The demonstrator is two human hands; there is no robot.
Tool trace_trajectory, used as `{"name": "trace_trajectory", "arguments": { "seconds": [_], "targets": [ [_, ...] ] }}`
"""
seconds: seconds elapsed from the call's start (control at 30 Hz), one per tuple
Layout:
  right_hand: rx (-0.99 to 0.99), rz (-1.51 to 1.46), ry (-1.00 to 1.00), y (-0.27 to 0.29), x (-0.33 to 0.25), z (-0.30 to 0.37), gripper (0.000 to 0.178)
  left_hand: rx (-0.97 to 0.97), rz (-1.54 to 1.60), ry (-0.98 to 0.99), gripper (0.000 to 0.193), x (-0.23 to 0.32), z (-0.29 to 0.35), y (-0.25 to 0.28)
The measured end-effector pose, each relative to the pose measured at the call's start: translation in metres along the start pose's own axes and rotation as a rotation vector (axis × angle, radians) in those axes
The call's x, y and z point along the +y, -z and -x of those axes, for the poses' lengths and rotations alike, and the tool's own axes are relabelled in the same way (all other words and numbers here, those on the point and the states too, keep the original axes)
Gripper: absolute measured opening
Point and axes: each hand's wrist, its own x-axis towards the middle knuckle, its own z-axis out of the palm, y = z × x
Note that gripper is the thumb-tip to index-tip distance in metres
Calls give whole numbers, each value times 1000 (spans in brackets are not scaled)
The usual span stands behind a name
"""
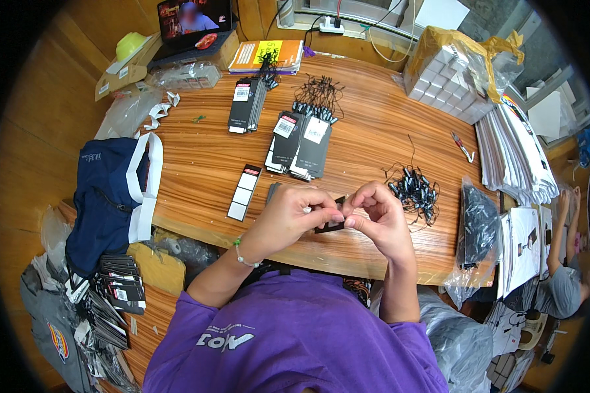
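Note:
My left hand [294,215] and my right hand [383,219] meet close together over the near edge of the table. Thumb and forefinger are pinched on both hands, at a black hang tag [333,226] that my fingers mostly cover. Left of my left hand lies a dark strip with white labels [243,194]. To the right of my right hand is a tangle of black tag strings [416,194]. Beyond my hands sit stacks of dark hang tags [313,156] with white stickers, their black strings [319,95] bunched behind them.
A navy garment [105,190] hangs over the table's left edge. Another hang tag stack [240,118] lies farther back, before orange papers [242,57]. At right are small white boxes [447,82], snips [464,148], stacked white packages [514,150] and a bag of black strings [477,223].

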Motion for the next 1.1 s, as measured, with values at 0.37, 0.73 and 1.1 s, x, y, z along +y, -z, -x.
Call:
{"name": "trace_trajectory", "arguments": {
  "seconds": [0.37,0.73,1.1],
  "targets": [
    [24,-185,-124,-9,27,-14,17,336,-711,-398,31,-1,-24,11],
    [422,-643,104,-26,38,-18,13,117,443,-36,50,-46,0,-43],
    [219,-619,192,-3,42,-63,19,97,326,-75,46,-61,-19,-5]
  ]
}}
